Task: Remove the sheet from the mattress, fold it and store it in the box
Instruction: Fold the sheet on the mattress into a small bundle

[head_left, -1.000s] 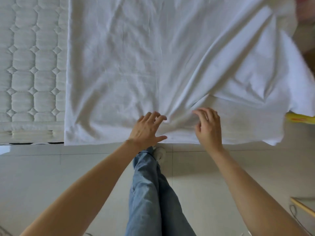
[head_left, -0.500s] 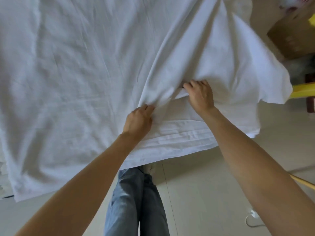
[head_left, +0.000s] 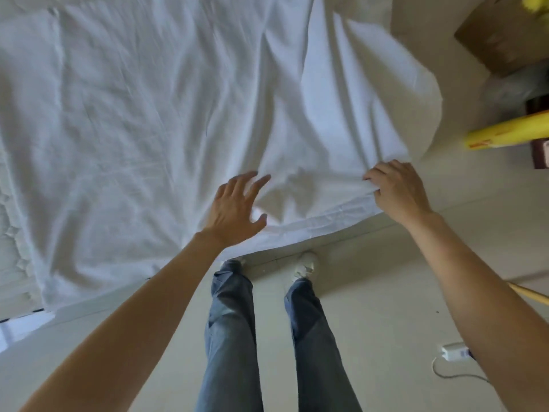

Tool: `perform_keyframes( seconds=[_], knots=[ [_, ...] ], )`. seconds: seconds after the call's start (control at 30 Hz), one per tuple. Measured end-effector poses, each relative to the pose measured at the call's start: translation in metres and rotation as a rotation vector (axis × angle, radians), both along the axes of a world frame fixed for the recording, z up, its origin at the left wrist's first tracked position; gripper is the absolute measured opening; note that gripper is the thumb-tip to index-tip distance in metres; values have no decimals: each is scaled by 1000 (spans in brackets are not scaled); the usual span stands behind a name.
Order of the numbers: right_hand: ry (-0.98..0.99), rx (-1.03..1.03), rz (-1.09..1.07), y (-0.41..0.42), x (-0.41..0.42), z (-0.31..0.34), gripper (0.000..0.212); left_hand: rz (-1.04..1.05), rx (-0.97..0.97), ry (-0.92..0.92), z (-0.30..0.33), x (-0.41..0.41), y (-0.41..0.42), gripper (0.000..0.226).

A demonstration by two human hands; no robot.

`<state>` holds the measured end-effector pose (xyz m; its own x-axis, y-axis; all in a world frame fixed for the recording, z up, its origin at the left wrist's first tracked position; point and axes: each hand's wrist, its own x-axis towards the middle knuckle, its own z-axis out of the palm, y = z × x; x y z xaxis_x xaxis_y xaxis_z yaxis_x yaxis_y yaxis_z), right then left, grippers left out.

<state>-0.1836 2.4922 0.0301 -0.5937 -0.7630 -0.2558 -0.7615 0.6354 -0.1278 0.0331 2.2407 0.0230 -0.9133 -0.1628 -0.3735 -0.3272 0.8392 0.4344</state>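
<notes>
A white sheet [head_left: 166, 108] lies spread and wrinkled over the mattress, folded over on itself at the near edge. A strip of quilted mattress [head_left: 9, 221] shows at the far left. My left hand [head_left: 234, 208] rests flat on the sheet near its front edge, fingers spread. My right hand [head_left: 398, 190] pinches the sheet's near right edge, fingers curled around the cloth. A brown cardboard box [head_left: 505, 34] sits on the floor at the upper right, partly out of frame.
A yellow roll [head_left: 508, 133] lies at the right beside a dark piece of furniture [head_left: 539, 153]. A wooden stick [head_left: 531, 294] and a white charger with cable [head_left: 453, 350] are on the tiled floor at the lower right. My legs stand close to the bed's edge.
The view swung left and up. My right hand slid right along the sheet's edge while holding it. My left hand let go of the fold and now lies flat with open fingers.
</notes>
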Motion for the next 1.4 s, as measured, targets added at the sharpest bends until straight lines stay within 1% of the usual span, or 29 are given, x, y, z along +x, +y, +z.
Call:
perform_keyframes(
  seconds=[0.03,0.1,0.13,0.2,0.27,0.37,0.4,0.43,0.5,0.53,0.57,0.63,0.73,0.77,0.8,0.83,0.87,0.9,0.93,0.97,1.0,1.07,1.17,1.23,1.3,1.33,1.4],
  knots=[
    [-2,56,3,7,2,-9,53,-41,-48,59,-4,-6,16,77],
    [-7,121,85,17,3,-27,70,-82,-107,111,-18,-22,46,80],
    [-11,137,143,18,3,-33,74,-91,-119,102,-27,-30,59,79],
    [-13,137,217,13,3,-45,75,-91,-144,1,-42,-45,77,78],
    [23,59,237,10,-4,-54,65,-46,-161,-102,-52,-58,89,76],
    [109,-161,184,11,-21,-55,32,35,-152,-118,-55,-70,93,65],
    [99,-208,166,13,-28,-52,31,71,-138,-87,-55,-72,92,56],
    [87,-241,164,14,-32,-48,36,104,-123,-19,-53,-73,91,45],
    [92,-279,188,20,-38,-37,44,129,-125,204,-49,-72,89,21],
    [106,-299,206,23,-40,-30,47,130,-124,299,-45,-71,88,14],
    [119,-322,223,28,-42,-25,49,125,-112,355,-41,-70,88,13],
    [124,-366,237,42,-42,-11,49,89,-68,401,-27,-68,95,21],
    [128,-360,238,72,-29,-9,43,38,-23,405,-16,-61,111,28],
    [116,-345,223,84,-22,-14,39,8,-12,383,-16,-59,118,30],
    [89,-327,203,93,-14,-21,34,-21,16,305,-19,-56,124,32],
    [61,-300,182,102,-8,-30,32,-55,46,170,-23,-54,131,33],
    [24,-257,166,110,-4,-39,34,-113,58,3,-28,-53,138,37],
    [-19,-198,164,115,0,-46,41,-181,48,-128,-33,-52,144,48],
    [-67,-142,161,121,1,-50,48,-235,34,-196,-35,-54,150,58],
    [-116,-114,156,124,0,-49,53,-235,37,-209,-35,-57,153,63],
    [-166,-122,138,127,-3,-46,54,-206,39,-181,-33,-65,156,61],
    [-229,-235,69,129,-11,-32,51,-130,34,-97,-24,-83,155,50],
    [-274,-427,-168,126,-32,-3,50,-55,38,60,-7,-116,147,36],
    [-262,-458,-321,122,-48,10,42,-26,49,142,5,-138,140,30],
    [-286,-457,-548,117,-70,17,33,-59,41,179,15,-168,132,28],
    [-319,-454,-660,113,-79,17,32,-84,36,192,19,-183,128,29],
    [-388,-435,-828,105,-98,10,39,-142,26,221,19,-213,120,31]
  ],
)
